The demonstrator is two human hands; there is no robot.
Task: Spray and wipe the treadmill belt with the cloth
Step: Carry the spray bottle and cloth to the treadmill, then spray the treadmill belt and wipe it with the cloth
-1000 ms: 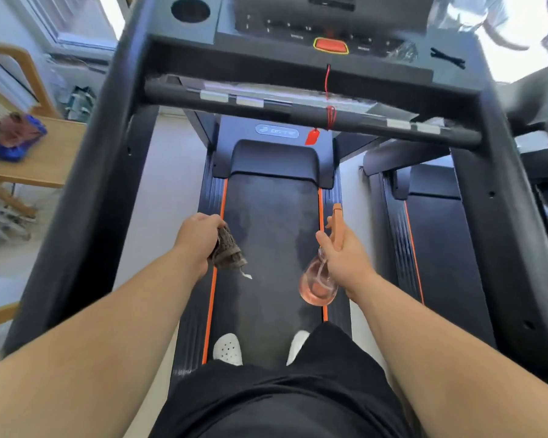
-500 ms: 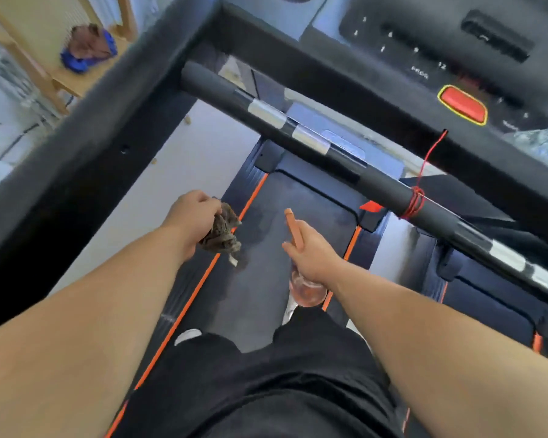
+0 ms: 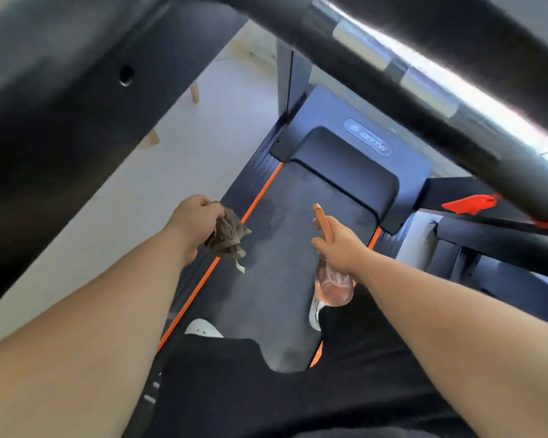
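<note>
Treadmill belt [image 3: 282,254] lies open down the middle, up to motor cover [image 3: 345,172]. Handlebar [image 3: 424,99] crosses overhead; frame upright [image 3: 60,121] walls the L side. L hand [image 3: 193,221] w/ cloth [image 3: 227,237] hangs over L edge, R hand [image 3: 342,245] w/ spray bottle [image 3: 334,287] over R edge. Shoes [image 3: 203,328] & shorts [image 3: 266,390] block near end.

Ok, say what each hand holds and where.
Left hand: bunched brown cloth, gripped at its top. Right hand: clear pink spray bottle, gripped at its neck.
</note>
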